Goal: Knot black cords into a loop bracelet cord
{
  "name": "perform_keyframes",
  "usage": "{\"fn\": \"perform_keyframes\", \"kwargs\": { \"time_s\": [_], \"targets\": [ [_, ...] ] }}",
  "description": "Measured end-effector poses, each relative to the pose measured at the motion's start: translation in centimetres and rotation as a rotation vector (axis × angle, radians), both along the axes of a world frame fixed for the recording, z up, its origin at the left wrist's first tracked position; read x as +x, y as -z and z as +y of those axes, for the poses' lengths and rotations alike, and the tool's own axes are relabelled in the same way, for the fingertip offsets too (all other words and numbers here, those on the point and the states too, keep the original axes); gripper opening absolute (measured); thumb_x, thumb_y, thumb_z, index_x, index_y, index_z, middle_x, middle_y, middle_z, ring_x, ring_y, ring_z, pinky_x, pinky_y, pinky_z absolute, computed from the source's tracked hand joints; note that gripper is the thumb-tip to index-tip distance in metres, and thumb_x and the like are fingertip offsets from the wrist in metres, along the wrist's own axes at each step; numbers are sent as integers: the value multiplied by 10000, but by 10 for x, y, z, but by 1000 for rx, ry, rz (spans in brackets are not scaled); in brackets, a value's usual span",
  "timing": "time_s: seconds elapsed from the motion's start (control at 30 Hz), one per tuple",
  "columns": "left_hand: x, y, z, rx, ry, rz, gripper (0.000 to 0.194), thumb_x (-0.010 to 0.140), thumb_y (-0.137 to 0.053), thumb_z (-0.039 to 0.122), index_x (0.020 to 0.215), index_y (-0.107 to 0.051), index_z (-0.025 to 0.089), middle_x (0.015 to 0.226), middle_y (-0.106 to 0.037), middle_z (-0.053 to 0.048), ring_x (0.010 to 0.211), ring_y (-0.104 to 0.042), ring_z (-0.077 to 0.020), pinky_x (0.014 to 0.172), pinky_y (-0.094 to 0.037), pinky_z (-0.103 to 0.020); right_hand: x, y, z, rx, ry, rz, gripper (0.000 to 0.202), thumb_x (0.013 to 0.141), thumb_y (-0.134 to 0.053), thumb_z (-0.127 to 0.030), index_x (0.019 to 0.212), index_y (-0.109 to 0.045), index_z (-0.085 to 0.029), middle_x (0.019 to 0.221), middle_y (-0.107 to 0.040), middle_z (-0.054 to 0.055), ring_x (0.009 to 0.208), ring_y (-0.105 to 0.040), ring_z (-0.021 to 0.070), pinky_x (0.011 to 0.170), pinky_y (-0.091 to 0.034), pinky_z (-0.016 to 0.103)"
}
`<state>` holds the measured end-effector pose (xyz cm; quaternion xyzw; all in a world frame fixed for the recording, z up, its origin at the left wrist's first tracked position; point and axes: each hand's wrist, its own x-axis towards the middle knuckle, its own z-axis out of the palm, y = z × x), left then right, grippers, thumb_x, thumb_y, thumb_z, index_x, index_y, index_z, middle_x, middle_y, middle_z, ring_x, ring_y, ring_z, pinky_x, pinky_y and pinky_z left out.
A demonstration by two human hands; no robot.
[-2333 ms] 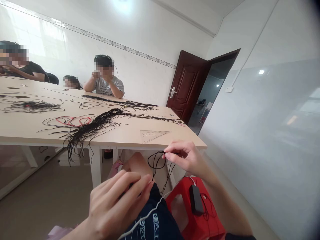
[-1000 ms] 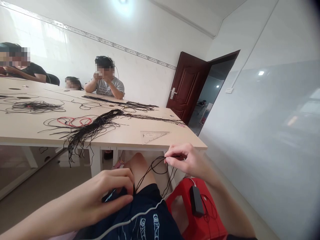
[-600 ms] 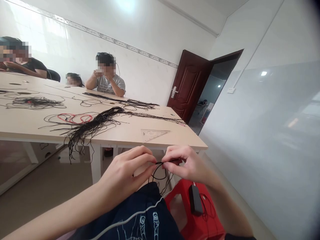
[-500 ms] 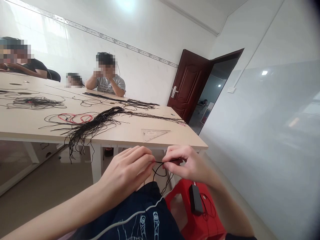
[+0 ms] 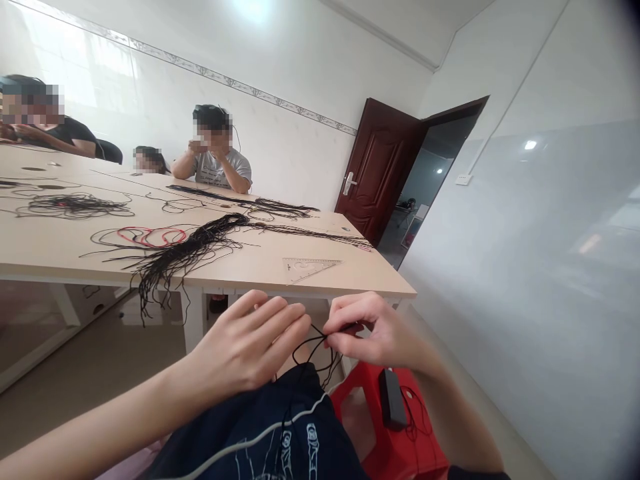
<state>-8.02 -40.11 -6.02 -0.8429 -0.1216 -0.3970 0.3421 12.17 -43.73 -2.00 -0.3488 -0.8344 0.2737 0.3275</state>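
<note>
The right hand (image 5: 373,330) pinched the looped black cord (image 5: 321,337) in front of the near edge of the surface (image 5: 370,279). From that pinch, part of it slanted up leftward, just beside the left hand (image 5: 255,340); whether that one gripped anything, I couldn't tell.

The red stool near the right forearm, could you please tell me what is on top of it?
A black box and loops of thin dark cord lie on the red stool. What is under the box, or behind the right forearm, is covered from view.
</note>
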Motion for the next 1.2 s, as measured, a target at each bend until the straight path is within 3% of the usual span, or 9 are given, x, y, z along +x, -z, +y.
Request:
{"fn": "perform_keyframes", "kwargs": {
  "time_s": [0.2,0.33,0.5,0.7,0.83,1.0,1.2],
  "targets": [
    [9,20,25,-360,159,-108,88,847,-471,106,840,-515,183,737,-636,29,636,-544,-89,616,-342,-249,0,3,0,-5,-6,75,112,723,-582,-75,676,-672,-122,625,-538,-13,509,-435,53,433,-336,164],
    [11,28,29,-534,201,-194,104,826,-479,97,811,-515,193,743,-614,22,656,-529,-94,632,-369,-241,0,5,0,-53,-12,109,108,725,-584,-89,669,-673,-116,625,-535,-11,507,-434,51,432,-328,164],
    [6,19,17,-583,246,-314,105,823,-479,97,801,-520,191,771,-608,-3,709,-525,-120,686,-398,-272,2,6,1,-103,-10,144,115,742,-574,-115,676,-667,-126,636,-525,-11,517,-427,58,441,-321,173],
    [1,10,6,-978,233,-341,61,860,-466,224,844,-524,214,735,-603,13,714,-545,-128,614,-424,-237,1,7,1,-128,-21,161,110,752,-563,-121,688,-652,-129,653,-528,-8,536,-435,65,464,-318,188],
    [6,17,12,-866,153,-238,72,854,-476,220,796,-517,207,711,-599,30,694,-526,-122,761,-397,-296,1,9,0,-141,-25,240,97,745,-565,-130,686,-640,-144,653,-523,-10,555,-470,82,483,-338,204],
    [8,39,21,-775,125,-82,104,855,-436,176,805,-525,196,739,-623,28,685,-538,-111,812,-350,-318,4,6,-1,-98,10,308,99,739,-563,-132,678,-637,-154,656,-539,-6,556,-479,84,476,-343,200],
    [-19,72,54,-814,-45,-93,164,851,-397,237,787,-541,191,725,-638,12,704,-574,-123,838,-355,-329,11,3,-2,-99,39,320,119,745,-542,-113,690,-638,-157,670,-559,-2,473,-412,53,399,-301,179]
  ]
}}
